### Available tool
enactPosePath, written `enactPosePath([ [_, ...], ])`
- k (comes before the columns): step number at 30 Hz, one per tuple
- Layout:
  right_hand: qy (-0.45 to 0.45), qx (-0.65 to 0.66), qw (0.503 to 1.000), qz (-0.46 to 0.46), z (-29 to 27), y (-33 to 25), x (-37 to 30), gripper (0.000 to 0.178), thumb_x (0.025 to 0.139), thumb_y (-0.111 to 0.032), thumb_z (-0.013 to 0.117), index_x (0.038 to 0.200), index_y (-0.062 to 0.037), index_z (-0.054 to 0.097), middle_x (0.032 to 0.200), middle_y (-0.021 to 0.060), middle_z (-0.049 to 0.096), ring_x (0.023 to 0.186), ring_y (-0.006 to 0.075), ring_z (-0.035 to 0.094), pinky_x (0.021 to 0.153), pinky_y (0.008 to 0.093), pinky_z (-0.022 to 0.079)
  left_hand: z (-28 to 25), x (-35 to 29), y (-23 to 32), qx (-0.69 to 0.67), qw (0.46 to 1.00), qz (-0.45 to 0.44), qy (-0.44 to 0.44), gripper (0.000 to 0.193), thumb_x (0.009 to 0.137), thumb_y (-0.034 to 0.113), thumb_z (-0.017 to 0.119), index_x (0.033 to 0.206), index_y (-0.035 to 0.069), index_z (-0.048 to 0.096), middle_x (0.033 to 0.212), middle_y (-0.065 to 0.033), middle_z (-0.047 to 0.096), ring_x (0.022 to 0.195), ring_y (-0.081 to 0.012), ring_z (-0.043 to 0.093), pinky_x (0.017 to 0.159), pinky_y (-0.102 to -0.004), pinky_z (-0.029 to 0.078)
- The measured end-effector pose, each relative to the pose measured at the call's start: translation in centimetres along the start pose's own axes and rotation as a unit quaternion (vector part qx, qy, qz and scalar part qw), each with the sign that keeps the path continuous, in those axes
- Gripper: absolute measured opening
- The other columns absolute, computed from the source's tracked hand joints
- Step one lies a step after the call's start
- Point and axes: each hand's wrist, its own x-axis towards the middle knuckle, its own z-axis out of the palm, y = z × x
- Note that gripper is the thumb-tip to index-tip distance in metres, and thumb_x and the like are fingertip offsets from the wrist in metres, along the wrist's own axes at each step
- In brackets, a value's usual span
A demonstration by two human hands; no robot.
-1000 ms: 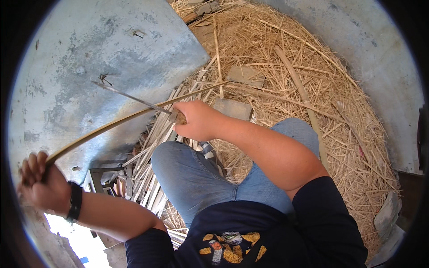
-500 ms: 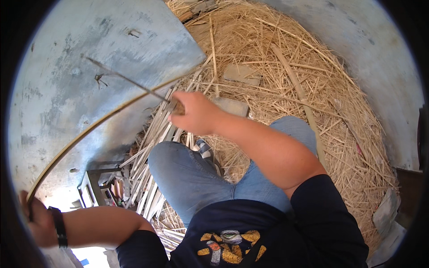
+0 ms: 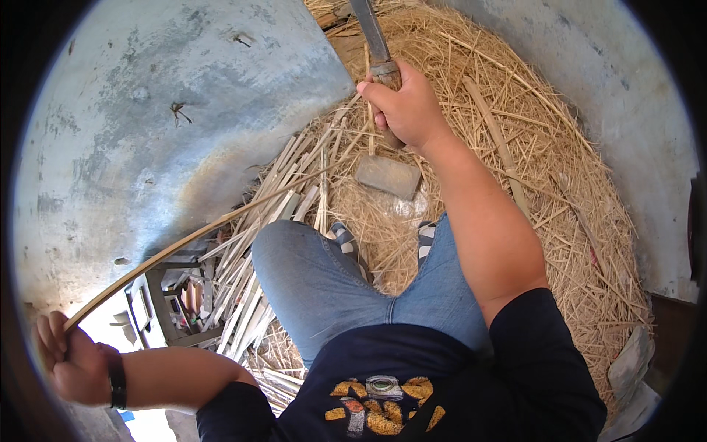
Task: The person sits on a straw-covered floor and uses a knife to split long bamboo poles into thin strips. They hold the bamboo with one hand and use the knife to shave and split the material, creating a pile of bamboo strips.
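My left hand (image 3: pixel 70 365), with a dark band at its wrist, is closed round the near end of a long bamboo strip (image 3: pixel 180 247) at the lower left. The strip slants up and to the right across the pile of split strips, only slightly bowed. My right hand (image 3: pixel 412 107) grips a large knife (image 3: pixel 370 31) by its worn wooden handle, out in front at the upper middle. The blade points away from me, and its tip is cut off by the picture's edge. A greyish block (image 3: pixel 388 177) lies on the floor below the right hand.
Bamboo shavings (image 3: pixel 567 243) cover the floor in front and to the right, with a bamboo stick (image 3: pixel 490 129) on them. Split strips (image 3: pixel 247 295) lie left of my knee, beside a dark frame (image 3: pixel 158 302) holding scraps. Pale blue walls (image 3: pixel 132 110) rise on both sides.
My right hand has swung away and to the right with the knife, whose blade turned from pointing left to pointing ahead. The bamboo strip has dropped lower and straightened.
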Motion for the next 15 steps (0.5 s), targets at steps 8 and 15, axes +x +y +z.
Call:
enactPosePath([
  [8,0.013,-0.016,1.000,0.013,0.2,0.9,0.2,0.028,0.086,-0.022,0.068,0.102,-0.0009,0.059,0.074,0.0044,0.061,0.055,0.0119,0.058,0.053,0.0290,0.049,0.6,0.0,-7.2,-0.020,0.999,0.020,0.016,0.030,0.093,0.007,0.043,0.067,0.013,0.032,0.063,-0.0001,0.030,0.058,-0.0133,0.032,0.056,-0.0281,0.031],
  [15,0.003,-0.046,0.999,0.025,0.9,0.8,0.0,0.032,0.087,-0.024,0.068,0.106,-0.0002,0.059,0.080,0.0062,0.063,0.059,0.0119,0.059,0.054,0.0286,0.049,2.3,0.6,-9.9,-0.006,1.000,0.000,0.024,0.026,0.098,0.019,0.047,0.076,0.012,0.037,0.066,0.0005,0.031,0.059,-0.0130,0.032,0.058,-0.0277,0.032],
])
